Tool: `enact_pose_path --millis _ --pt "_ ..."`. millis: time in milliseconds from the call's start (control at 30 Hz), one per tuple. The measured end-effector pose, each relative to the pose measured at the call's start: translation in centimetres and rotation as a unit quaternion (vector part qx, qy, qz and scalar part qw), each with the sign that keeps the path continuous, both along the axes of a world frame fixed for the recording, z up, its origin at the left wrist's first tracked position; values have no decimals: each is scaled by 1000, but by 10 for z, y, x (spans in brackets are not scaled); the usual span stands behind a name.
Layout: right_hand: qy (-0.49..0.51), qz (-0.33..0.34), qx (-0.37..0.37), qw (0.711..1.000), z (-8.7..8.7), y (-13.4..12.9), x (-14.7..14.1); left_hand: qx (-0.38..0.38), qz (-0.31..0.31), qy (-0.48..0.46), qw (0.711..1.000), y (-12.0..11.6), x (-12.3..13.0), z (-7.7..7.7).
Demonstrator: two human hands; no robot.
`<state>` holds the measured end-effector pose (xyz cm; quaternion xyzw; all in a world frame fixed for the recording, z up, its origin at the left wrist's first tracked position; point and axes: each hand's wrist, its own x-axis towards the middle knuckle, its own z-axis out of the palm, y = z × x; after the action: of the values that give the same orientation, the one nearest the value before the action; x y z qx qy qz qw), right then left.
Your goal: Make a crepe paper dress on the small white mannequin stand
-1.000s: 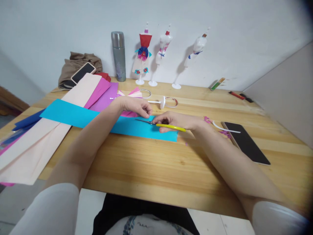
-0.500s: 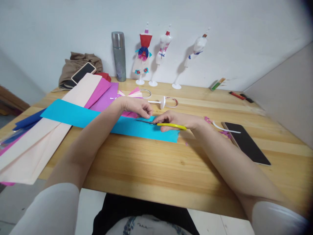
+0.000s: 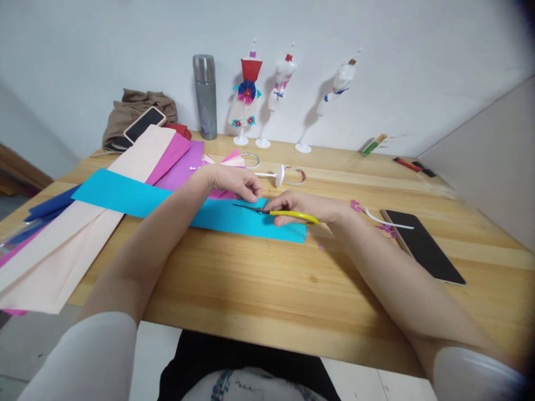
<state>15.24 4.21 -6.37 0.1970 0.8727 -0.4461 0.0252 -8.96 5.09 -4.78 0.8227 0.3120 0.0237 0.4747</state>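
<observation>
A long strip of bright blue paper lies across the table, its left end resting over paler sheets. My left hand is closed at the strip's far edge, thumb and fingertips pinched on the paper. Just to the right, my right hand grips a pair of yellow-handled scissors. The scissors lie low over the strip near its right end, dark blades pointing left. Whether the blades touch the paper, I cannot tell.
Pale pink paper and purple paper lie at left. Behind stand a flask and three small dress forms, one in a red top. A tape roll lies beyond my hands; a dark phone is at right.
The whole view has shifted slightly. Both hands, the scissors and the blue strip keep nearly the same positions relative to each other.
</observation>
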Motion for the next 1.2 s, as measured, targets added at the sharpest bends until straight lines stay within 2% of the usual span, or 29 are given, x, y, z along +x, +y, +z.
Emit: enact_pose_path --millis 200,467,700,833,1000,1200 --pt "-1 -11 16 1000 -2 0 0 -9 13 -20 1000 0 -3 2" --pt "1 23 65 998 -2 1 1 -52 24 -47 997 1 -9 6" --pt "14 -16 134 991 4 -12 -8 -45 61 -50 996 -2 -11 14" --pt "13 -50 171 984 2 -18 -14 -37 71 -41 996 -6 -12 19" --pt "15 -60 215 975 -4 -22 -19 -56 89 -39 994 -9 -11 22" --pt "30 -76 253 964 -3 -32 -25 -47 81 -40 995 -7 -13 21"
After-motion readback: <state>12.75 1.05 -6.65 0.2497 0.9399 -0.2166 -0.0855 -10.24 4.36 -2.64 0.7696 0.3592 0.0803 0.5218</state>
